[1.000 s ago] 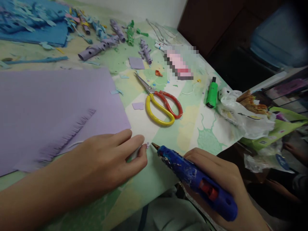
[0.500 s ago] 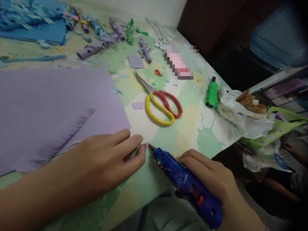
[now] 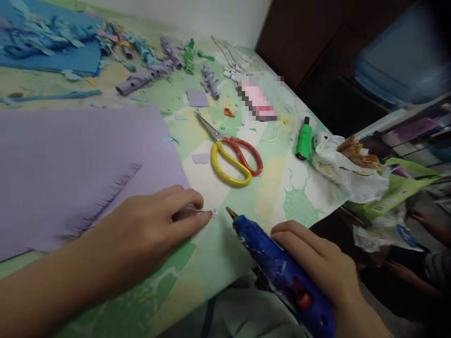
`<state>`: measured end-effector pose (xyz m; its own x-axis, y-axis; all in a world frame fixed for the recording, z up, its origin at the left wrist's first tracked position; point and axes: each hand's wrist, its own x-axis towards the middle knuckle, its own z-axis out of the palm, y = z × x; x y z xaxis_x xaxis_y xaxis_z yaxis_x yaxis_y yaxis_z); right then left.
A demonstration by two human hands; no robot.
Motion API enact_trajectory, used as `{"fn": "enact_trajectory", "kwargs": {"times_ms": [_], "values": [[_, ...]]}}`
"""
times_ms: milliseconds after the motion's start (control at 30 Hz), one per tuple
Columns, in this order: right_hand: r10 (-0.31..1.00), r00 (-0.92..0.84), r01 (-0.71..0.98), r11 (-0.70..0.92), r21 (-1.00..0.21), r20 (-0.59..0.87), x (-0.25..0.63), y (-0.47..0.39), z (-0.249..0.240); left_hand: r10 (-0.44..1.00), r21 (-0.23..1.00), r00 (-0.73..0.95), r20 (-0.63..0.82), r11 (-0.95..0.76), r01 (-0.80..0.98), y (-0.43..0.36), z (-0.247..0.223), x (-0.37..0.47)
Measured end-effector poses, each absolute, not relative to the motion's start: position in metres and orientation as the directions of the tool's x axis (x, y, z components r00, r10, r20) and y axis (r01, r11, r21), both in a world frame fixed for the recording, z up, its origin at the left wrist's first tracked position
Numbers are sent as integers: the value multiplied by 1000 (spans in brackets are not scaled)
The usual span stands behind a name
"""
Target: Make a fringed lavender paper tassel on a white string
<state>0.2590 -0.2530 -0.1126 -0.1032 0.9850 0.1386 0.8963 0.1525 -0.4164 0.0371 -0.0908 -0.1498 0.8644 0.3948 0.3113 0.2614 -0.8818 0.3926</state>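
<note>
My right hand grips a blue glue gun low over the table's near edge, its brass tip pointing up-left. My left hand rests on the table, thumb and fingers pinched on a thin white stick whose end carries a tiny lilac paper bit. The gun's tip is a short way right of that bit, not touching it. A large lilac sheet with a fringed cut lies under and behind my left wrist.
Scissors with one yellow and one red handle lie beyond my hands. A green lighter and a plastic bag with food sit at the right edge. Rolled lilac, blue and green paper scraps and blue sheets crowd the back.
The glue gun's tip came up to the paper bit half a second ago and has now drawn back to the right. My left hand stays pinched on the stick.
</note>
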Motion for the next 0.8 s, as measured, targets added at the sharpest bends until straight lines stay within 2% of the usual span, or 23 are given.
{"fn": "enact_trajectory", "kwargs": {"times_ms": [133,267,367,467,567,633,733,800], "values": [[962,42,892,86,-445,269,275,-257,-115,390,452,855,343,-866,214,-85,-147,36],[934,191,937,-83,-338,303,295,-250,-118,408,477,838,362,-854,210,-82,-146,36],[925,228,944,-135,-300,302,303,-246,-120,420,514,829,370,-836,194,-83,-145,37],[916,228,939,-118,-322,329,304,-245,-121,535,630,764,361,-744,223,-82,-138,36],[914,215,933,-87,-350,344,304,-246,-123,754,802,598,273,-522,292,-74,-123,29],[909,198,931,-57,-362,367,305,-246,-125,884,891,412,221,-355,283,-64,-112,22],[897,190,930,-34,-366,400,308,-247,-127,955,916,185,233,-280,289,-46,-98,6],[895,194,930,-37,-366,401,309,-247,-128,951,867,200,237,-300,398,-34,-94,-4]]}}
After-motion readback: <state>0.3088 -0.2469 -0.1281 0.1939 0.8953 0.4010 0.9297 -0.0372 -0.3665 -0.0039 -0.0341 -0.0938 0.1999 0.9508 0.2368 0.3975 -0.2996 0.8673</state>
